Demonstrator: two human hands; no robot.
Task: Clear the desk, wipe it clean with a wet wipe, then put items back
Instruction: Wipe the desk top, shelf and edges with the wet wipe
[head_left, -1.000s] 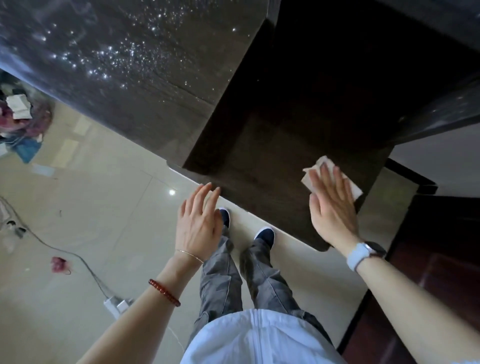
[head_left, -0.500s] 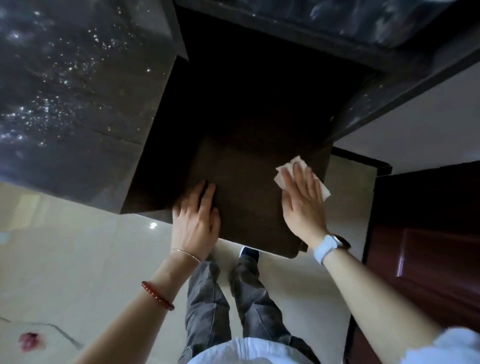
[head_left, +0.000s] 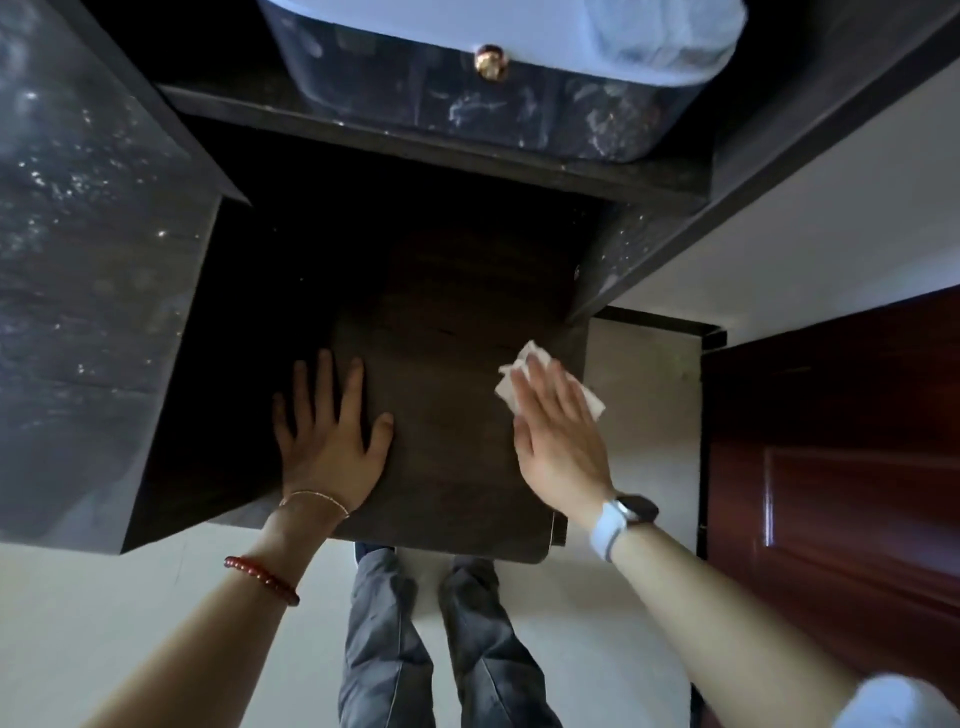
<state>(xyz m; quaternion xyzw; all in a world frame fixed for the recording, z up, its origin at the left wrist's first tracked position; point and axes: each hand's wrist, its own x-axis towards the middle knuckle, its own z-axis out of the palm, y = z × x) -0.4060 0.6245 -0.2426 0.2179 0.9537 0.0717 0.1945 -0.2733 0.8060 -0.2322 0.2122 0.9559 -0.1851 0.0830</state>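
Observation:
A dark brown desk surface (head_left: 447, 467) lies below me, bare apart from my hands. My left hand (head_left: 332, 441) rests flat on its left part, fingers spread, holding nothing. My right hand (head_left: 558, 436) lies flat near the desk's right edge, pressing a white wet wipe (head_left: 519, 379) against the wood. The wipe's crumpled corners stick out past the fingertips and beside the hand; the rest is hidden under the palm.
A glossy dark panel (head_left: 93, 312) rises at the left. Behind the desk is a drawer front with a brass knob (head_left: 490, 61), under something pale. A dark red door (head_left: 841, 467) stands at the right. My legs (head_left: 441, 649) and pale floor show below.
The view has tilted up, bringing the drawer and knob into sight. My left hand has moved from the desk's front edge onto its surface. My right hand stays pressed on the wipe.

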